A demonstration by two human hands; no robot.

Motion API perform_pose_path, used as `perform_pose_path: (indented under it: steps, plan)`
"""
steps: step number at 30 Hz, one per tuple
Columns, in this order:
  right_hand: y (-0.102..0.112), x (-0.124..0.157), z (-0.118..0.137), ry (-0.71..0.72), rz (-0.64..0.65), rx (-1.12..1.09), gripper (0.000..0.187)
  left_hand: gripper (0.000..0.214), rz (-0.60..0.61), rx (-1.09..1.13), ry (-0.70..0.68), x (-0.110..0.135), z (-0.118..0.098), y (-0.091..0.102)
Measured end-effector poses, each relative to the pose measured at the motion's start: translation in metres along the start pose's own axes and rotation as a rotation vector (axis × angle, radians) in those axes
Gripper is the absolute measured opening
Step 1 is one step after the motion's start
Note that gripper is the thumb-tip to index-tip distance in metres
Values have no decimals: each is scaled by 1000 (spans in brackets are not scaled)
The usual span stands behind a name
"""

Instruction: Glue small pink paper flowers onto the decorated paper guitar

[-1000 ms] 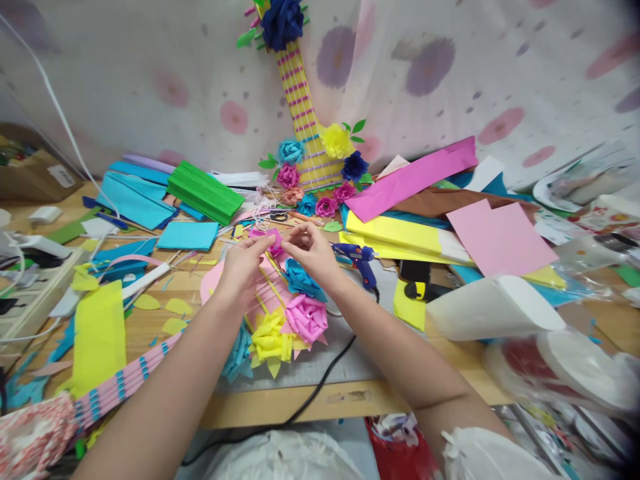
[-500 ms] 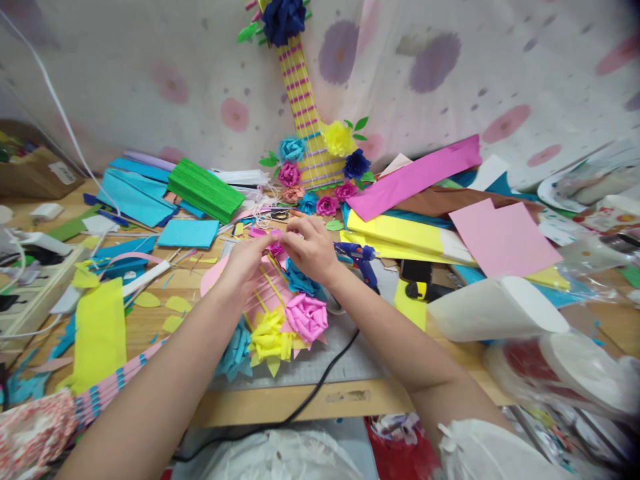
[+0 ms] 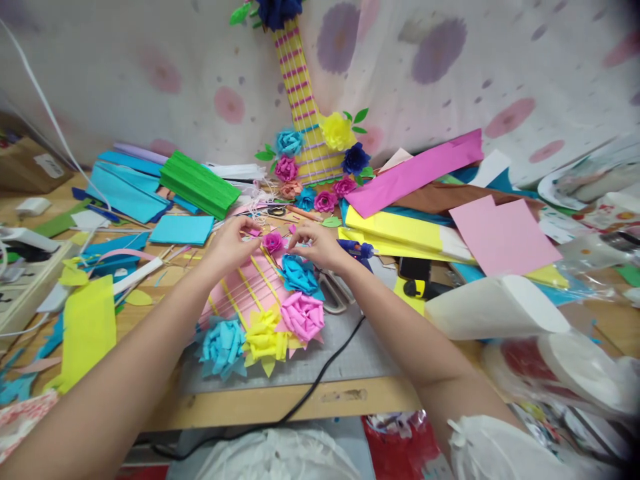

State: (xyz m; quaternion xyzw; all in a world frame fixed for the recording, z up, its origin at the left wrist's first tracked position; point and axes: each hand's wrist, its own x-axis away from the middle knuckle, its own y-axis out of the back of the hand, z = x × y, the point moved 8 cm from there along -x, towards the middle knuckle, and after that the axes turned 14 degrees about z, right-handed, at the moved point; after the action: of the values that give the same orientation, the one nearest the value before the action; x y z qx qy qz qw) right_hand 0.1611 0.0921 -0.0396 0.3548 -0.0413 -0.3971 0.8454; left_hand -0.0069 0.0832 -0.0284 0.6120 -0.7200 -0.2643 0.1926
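On the table in front of me lies a pink paper guitar body [image 3: 231, 288] with yellow stripes and thin strings. A small magenta paper rose [image 3: 273, 242] sits at its top edge, between my hands. My left hand [image 3: 235, 241] is just left of this rose, thumb and fingers apart, holding nothing I can see. To the rose's right, my right hand [image 3: 319, 245] has loosely bent, parted fingers above a blue paper flower [image 3: 299, 274]. A pink paper rose [image 3: 303, 316], a yellow paper flower [image 3: 266, 335] and a light blue paper flower [image 3: 223, 347] line the lower edge.
A blue glue gun [image 3: 356, 249] and scissors [image 3: 336, 293] lie right of the guitar. Behind stands a yellow flowered paper guitar [image 3: 300, 100]. Crepe paper [image 3: 200, 185] and scraps spread left; a pink sheet [image 3: 505, 237] and white rolls [image 3: 497, 305] are right. A black cable [image 3: 325, 373] crosses the front edge.
My hands were together over the magenta rose and have drawn apart, leaving it in plain sight between them. My left hand has shifted left. The view has moved slightly.
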Motion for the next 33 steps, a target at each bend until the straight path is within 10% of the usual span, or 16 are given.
perform_pose_path:
  steps: [33]
  plan:
    - [-19, -13, 1, 23, 13, 406, 22, 15, 12, 163, 60, 2, 12, 0]
